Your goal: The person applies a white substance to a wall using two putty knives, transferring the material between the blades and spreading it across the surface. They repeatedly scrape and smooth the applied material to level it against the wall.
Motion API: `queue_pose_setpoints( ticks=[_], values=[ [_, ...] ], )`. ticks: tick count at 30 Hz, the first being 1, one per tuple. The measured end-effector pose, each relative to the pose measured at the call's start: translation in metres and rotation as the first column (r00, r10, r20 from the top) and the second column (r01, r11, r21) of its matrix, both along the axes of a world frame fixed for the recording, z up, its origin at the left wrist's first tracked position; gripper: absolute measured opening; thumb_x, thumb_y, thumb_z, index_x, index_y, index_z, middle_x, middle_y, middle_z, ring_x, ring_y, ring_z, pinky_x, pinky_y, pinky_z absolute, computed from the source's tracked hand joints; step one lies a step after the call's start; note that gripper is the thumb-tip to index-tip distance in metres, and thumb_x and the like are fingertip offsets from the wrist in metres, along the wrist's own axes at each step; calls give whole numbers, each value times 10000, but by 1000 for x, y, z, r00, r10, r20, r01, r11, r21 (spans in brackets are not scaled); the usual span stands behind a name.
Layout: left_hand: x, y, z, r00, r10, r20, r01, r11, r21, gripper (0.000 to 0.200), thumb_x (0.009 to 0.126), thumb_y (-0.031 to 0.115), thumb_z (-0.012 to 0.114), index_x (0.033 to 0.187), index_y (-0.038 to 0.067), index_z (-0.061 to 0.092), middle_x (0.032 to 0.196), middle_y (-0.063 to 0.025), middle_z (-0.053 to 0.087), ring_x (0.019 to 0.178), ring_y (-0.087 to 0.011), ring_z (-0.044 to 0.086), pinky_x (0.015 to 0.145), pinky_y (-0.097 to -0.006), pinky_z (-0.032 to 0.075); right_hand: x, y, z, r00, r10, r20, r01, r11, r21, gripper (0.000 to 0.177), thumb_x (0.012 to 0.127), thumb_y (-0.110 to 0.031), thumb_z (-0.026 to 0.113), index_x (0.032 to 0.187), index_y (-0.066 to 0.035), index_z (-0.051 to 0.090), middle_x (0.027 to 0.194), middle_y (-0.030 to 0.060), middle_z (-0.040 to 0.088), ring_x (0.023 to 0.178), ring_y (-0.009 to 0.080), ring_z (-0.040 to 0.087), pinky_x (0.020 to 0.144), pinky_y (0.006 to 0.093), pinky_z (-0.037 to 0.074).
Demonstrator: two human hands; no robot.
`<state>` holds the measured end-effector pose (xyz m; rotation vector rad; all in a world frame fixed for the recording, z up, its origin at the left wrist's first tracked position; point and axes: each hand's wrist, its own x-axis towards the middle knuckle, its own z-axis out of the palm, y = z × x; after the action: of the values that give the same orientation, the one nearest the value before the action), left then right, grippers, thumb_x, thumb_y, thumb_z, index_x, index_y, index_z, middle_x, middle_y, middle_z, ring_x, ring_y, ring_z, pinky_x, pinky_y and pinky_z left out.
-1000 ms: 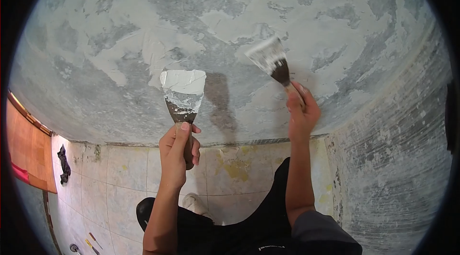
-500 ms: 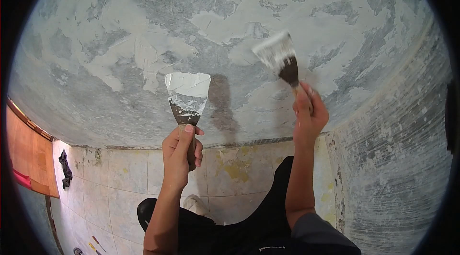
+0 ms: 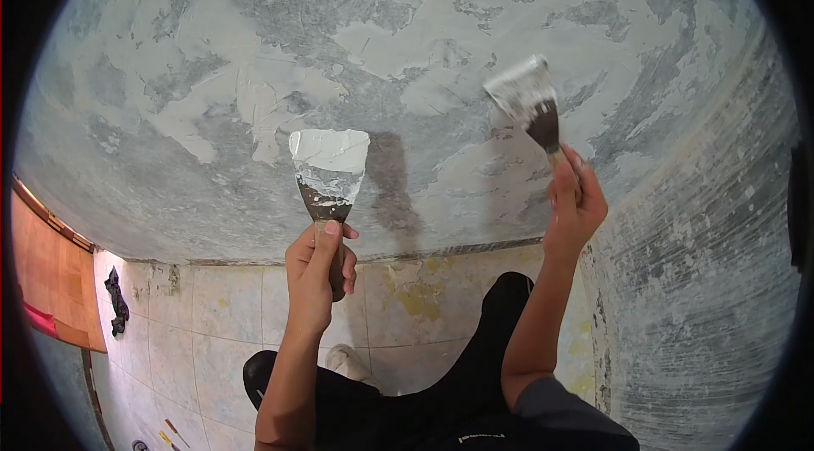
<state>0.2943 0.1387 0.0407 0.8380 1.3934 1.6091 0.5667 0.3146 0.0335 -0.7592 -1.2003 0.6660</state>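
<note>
**Obscured items.** The handle of the loaded putty knife [image 3: 329, 164] was almost wholly hidden inside the left hand [image 3: 320, 273]; only the dark neck below the blade showed. The handle of the second putty knife [image 3: 527, 99] was likewise covered by the right hand [image 3: 575, 205]. Its blade was blurred, so whether its edge touched the wall [image 3: 254, 44] could not be determined. The lens rim cut off all four corners in black. Small tools [image 3: 170, 434] far below and left of the loaded putty knife were too small to identify. A dark rag-like item [image 3: 116, 303] low and left of it could not be made out either.

**Hands.** The left hand's fingers [image 3: 347, 263] were clenched round the handle, with the thumb laid up along it. They held the blade upright, with a band of white filler [image 3: 331, 148] across its upper part. The right hand's fingers were clenched round the other handle, up and to the right of the loaded putty knife, its blade leaning left.

**Surface.** The wall behind the loaded putty knife was grey with irregular pale patches. The knife's shadow [image 3: 390, 188] fell just right of it.

**Room.** Below the loaded putty knife lay a floor [image 3: 220, 307] of pale tiles, with a yellow stain [image 3: 420, 298] below and to the right. An orange-brown panel [image 3: 47, 277] stood far to the left. A streaked side wall [image 3: 704, 281] stood far to the right. Directly below were the person's black trousers [image 3: 458, 383] and a pale shoe [image 3: 348, 359].
</note>
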Motion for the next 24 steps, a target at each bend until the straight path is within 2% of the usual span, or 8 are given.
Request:
queue_pose_setpoints(
  ticks=[4, 9, 11, 12, 14, 20, 22, 24],
  values=[
    [0, 1, -2, 1000, 1, 0, -1, 1000, -4, 461, 1065, 481, 534, 1008, 30, 610, 565, -1, 493, 418, -89, 453, 412, -234, 351, -25, 14, 52, 974, -92, 208, 46, 975, 216, 234, 970, -106, 738, 1161, 30, 742, 1034, 53, 721, 896, 103, 618, 788, 243, 492],
    [-1, 2, -2, 1000, -14, 5, 14, 1000, 12, 449, 1068, 472, 531, 1008, 35, 612, 564, 3, 492, 418, -89, 453, 408, -233, 347, 3, 11, 38, 953, -136, 269, 111, 988, 105, 245, 981, -134, 731, 1166, 27, 744, 1031, 55, 727, 930, 117, 641, 826, 258, 509],
    [-3, 3, -4, 1000, -13, 15, 13, 1000, 6, 444, 1070, 468, 529, 1009, 36, 612, 564, 4, 493, 417, -89, 453, 407, -233, 345, 20, 3, 18, 978, -106, 180, 123, 988, -89, 258, 992, -161, 728, 1161, 33, 748, 1041, 53, 731, 821, 101, 609, 746, 253, 499],
    [-3, 3, -5, 1000, -23, 10, 23, 1000, -7, 442, 1069, 467, 531, 1010, 37, 613, 566, 4, 494, 418, -89, 453, 407, -233, 341, 25, -3, 11, 978, -101, 180, 119, 989, -89, 258, 992, -161, 728, 1161, 33, 748, 1041, 53, 731, 821, 101, 609, 746, 253, 499],
    [-5, 6, -8, 999, -33, -6, 33, 999, -16, 439, 1069, 466, 532, 1011, 38, 614, 567, 4, 495, 418, -88, 453, 407, -233, 338, 29, -14, 0, 998, 63, -19, -66, 981, -184, 302, 1009, -176, 708, 1212, 48, 721, 1086, 80, 729, 721, 73, 526, 655, 241, 454],
    [5, 13, -12, 994, -111, -12, 110, 992, -57, 455, 1067, 461, 540, 1017, 17, 625, 573, -6, 506, 423, -92, 452, 430, -244, 362, -3, -37, -32, 878, 263, -401, -351, 922, -164, 449, 1026, -192, 684, 1386, 58, 586, 1058, 108, 693, 699, 59, 466, 619, 234, 409],
    [9, 14, -13, 992, -122, -19, 120, 992, -49, 456, 1067, 456, 544, 1014, 12, 633, 574, -8, 509, 422, -91, 449, 432, -245, 364, -5, -37, -42, 851, 308, -426, -416, 890, -187, 451, 1017, -194, 701, 1376, 54, 587, 1052, 124, 689, 696, 67, 474, 618, 239, 410],
    [11, 14, -13, 990, -139, -29, 136, 988, -75, 454, 1066, 452, 548, 1009, 11, 637, 576, -8, 513, 425, -89, 453, 432, -245, 364, -9, -35, -54, 730, 444, -519, -582, 802, -132, 433, 1001, -184, 724, 1343, 51, 603, 1093, 154, 696, 702, 70, 488, 619, 238, 411]
  ],
)
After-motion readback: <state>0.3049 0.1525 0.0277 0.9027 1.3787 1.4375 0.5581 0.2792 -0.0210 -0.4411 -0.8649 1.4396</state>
